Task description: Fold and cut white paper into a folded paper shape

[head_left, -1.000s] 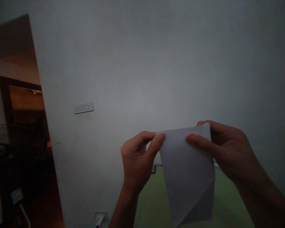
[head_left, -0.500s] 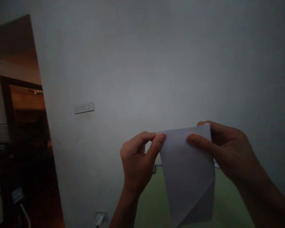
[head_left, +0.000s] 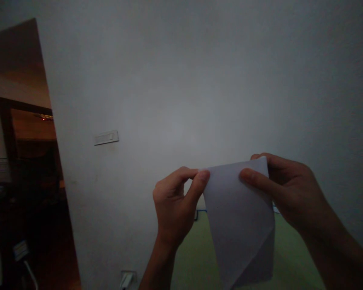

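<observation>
One sheet of white paper (head_left: 240,225) is held up in front of a plain grey-white wall (head_left: 199,80). The paper is thin, matte and smooth, with crisp folded edges; a diagonal crease runs across its lower right corner, where a darker triangular flap shows. Its outline is roughly a tall four-sided shape, narrower at the upper left than at the lower right. Its long axis runs near vertical, leaning slightly, with the top edge toward the wall and the bottom edge hanging down over a green surface (head_left: 193,257) seen below the wall.

Two hands are in view, both closed on the paper. The left hand (head_left: 174,205) pinches the paper's upper left corner between thumb and forefinger, the other fingers curled in. The right hand (head_left: 286,193) grips the upper right corner, its thumb lying flat across the paper's near face and its fingers behind the top edge. The hands are apart, with the paper's top edge spanning between them.

On the wall, left of and above the paper, is one pale rectangular switch plate (head_left: 106,137). Low on the wall, left of and below the paper, is one socket with a white plug (head_left: 127,278). At the wall's left edge, a dark doorway (head_left: 24,181) opens onto a dim room with brown tones; its contents are too dark to tell.
</observation>
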A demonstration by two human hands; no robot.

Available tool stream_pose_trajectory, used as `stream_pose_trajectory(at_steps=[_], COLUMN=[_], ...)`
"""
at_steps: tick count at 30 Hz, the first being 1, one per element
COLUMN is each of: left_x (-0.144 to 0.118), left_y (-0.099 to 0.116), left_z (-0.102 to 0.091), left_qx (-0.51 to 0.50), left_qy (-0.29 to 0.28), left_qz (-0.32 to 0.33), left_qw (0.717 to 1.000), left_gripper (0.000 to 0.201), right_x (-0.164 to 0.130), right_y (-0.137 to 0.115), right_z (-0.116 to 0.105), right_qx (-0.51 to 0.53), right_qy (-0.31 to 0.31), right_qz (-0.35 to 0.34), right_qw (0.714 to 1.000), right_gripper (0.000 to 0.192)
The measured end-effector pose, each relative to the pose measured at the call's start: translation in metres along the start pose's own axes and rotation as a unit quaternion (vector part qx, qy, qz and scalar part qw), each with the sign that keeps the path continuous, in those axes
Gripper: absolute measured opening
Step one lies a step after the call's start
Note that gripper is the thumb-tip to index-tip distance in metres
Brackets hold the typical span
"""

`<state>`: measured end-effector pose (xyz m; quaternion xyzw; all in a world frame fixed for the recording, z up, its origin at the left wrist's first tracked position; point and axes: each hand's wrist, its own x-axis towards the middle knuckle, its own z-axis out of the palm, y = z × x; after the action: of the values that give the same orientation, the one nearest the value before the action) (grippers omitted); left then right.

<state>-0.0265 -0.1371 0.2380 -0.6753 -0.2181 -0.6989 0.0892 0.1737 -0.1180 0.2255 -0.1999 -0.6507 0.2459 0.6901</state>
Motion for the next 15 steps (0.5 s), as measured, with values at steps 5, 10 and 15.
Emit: stream_pose_trajectory(at_steps=[5, 10, 15], left_x=[-0.0004, 0.0011, 0.0022], left_y=[-0.0013, -0.0033, -0.0043], left_z=[-0.0001, 0.0001, 0.0009], left_qx=[-0.001, -0.004, -0.008], left_qy=[-0.001, -0.006, 0.002], left_qz=[0.017, 0.057, 0.045], left_qw=[1.0, 0.998, 0.999], left_gripper=[0.015, 0.011, 0.014], right_x=[-0.001, 0.0003, 0.0028], right_y=[0.0015, 0.0047, 0.0096], right_z=[-0.0024, -0.0043, -0.0065], right_qx=[-0.014, -0.008, 0.0], right_qy=[0.007, 0.003, -0.003], right_qz=[-0.008, -0.01, -0.015], right_qw=[1.0, 1.0, 1.0], right_gripper=[0.027, 0.025, 0.024])
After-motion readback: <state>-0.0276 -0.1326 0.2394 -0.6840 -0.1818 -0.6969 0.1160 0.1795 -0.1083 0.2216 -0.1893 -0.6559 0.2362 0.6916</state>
